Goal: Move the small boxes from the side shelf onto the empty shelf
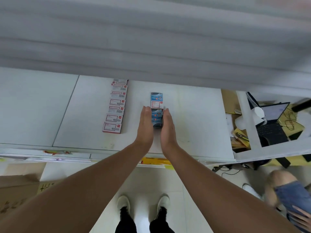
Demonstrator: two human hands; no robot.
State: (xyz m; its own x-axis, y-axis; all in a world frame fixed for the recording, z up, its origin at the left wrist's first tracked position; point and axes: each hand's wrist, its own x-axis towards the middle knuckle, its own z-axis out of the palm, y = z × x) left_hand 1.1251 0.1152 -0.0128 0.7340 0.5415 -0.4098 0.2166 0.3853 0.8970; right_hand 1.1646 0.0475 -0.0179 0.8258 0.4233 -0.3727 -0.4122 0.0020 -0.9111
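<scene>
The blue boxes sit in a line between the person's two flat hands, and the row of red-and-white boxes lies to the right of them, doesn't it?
Not quite. The head view shows the red-and-white boxes lying to the left of the blue boxes. The rest holds: the blue line sits between the flat left hand and right hand.

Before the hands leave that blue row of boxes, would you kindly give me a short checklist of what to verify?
1. Left hand flat against the blue row: ok.
2. Right hand flat against its other side: ok.
3. Blue row straight, front to back: ok.
4. Blue row apart from the red-and-white row: ok.
5. Bare shelf beside the blue row for more boxes: ok.
6. Number of boxes between the palms: cannot tell, partly hidden.
</scene>
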